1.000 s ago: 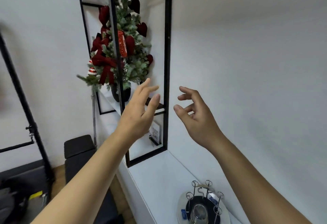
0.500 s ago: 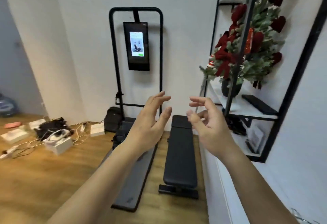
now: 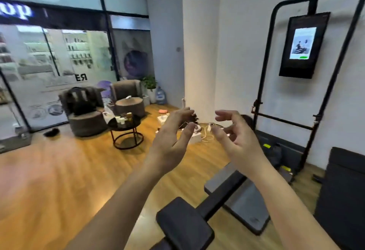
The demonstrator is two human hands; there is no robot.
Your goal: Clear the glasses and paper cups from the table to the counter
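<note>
Now I see two hands up in the air: my left hand (image 3: pixel 171 141) and right hand (image 3: pixel 238 141), fingers loose, holding nothing. Far off, one round black table (image 3: pixel 124 124) holds small cups (image 3: pixel 120 119), too blurry to count, beside two brown armchairs (image 3: pixel 84 109).

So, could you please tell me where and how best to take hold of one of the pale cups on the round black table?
The pale cups stand upright near the middle of the round black table, too small to show detail. Probably grip one round its side wall from above the table's near edge, avoiding the darker items beside them. Both hands are empty.
</note>
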